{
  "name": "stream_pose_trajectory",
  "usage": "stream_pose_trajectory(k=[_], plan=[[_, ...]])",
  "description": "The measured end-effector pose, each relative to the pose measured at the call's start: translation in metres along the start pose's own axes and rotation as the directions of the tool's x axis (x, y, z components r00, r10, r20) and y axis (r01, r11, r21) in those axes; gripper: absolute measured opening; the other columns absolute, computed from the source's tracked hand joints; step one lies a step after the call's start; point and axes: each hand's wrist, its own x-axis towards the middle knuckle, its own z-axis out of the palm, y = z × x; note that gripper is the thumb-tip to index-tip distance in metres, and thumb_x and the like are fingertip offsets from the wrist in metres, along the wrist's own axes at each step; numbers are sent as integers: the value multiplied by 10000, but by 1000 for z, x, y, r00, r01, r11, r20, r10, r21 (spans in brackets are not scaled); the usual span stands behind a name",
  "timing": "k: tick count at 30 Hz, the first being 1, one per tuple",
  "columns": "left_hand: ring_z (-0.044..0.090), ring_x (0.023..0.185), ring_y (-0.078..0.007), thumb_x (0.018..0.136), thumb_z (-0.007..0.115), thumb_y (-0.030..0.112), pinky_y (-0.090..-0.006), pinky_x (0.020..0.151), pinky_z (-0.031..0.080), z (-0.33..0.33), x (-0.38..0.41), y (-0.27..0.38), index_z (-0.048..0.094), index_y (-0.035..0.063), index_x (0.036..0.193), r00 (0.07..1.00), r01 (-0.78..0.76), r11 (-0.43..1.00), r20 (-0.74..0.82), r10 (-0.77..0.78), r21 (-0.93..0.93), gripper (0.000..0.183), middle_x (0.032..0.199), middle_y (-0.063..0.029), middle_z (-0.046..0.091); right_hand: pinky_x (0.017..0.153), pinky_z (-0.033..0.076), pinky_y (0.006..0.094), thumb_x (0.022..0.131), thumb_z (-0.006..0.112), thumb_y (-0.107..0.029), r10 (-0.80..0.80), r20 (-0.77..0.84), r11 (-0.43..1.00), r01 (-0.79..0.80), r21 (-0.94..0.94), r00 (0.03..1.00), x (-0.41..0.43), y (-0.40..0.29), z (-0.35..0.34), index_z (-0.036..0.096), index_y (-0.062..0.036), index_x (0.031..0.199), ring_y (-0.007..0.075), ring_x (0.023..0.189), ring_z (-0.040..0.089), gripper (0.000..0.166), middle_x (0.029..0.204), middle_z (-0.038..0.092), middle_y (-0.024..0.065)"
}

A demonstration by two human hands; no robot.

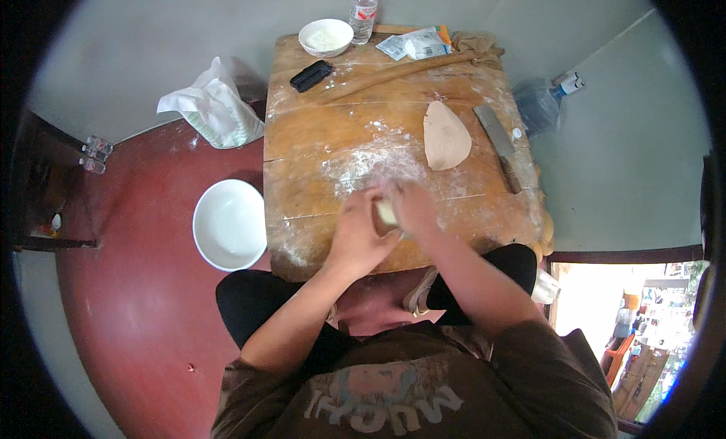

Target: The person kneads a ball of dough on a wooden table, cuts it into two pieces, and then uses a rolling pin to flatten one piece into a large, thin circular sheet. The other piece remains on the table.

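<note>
A small pale lump that looks like dough lies between my two hands, low over the floured wooden board. My left hand curls around its left side. My right hand, blurred, is against its right side; its fingertips are not clear. Beyond them, white flour is scattered on the wood. A flat, rounded sheet of dough lies to the upper right. Right of it rests a cleaver with its dark handle towards me.
At the far side are a long wooden rolling pin, a black case-like object, a bowl of white powder, a water bottle and plastic packets. Left of the table stand a white basin and a white sack.
</note>
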Motion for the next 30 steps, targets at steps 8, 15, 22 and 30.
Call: stream_pose_trajectory(k=[8,15,22,30], plan=[[559,1246,-368,680,891,248,-441,1088,443,-2,3,-87,340,-58,1489,881,363,927,358,-309,-93,1025,1314,-269,557,1081,388,553,939,608,-325,-251,-121,896,183,-404,960,6,1,51,711,-112,1208,372,1194,587,359,1158,720,146],[701,1004,-346,696,907,408,-404,861,540,-6,41,-108,549,-91,1295,853,514,813,267,-449,-274,858,1092,-255,701,990,470,533,974,551,-405,-147,-264,936,49,-347,953,94,-18,63,739,-130,1149,360,1169,639,376,1133,733,155],[682,1018,-402,695,903,216,-460,855,549,3,41,-54,608,35,1301,960,274,942,-113,-256,194,699,1083,-173,716,883,534,483,1034,453,-493,143,354,494,-377,784,924,117,-19,19,717,-45,1131,372,908,697,529,995,726,211],[513,1262,-441,709,852,226,-511,1065,471,1,-9,-24,421,-4,1434,967,112,946,185,-174,304,874,1274,-246,550,990,454,516,956,576,-337,-358,-254,913,280,-297,898,-42,8,23,735,-132,1121,350,1121,590,307,1184,689,92]])
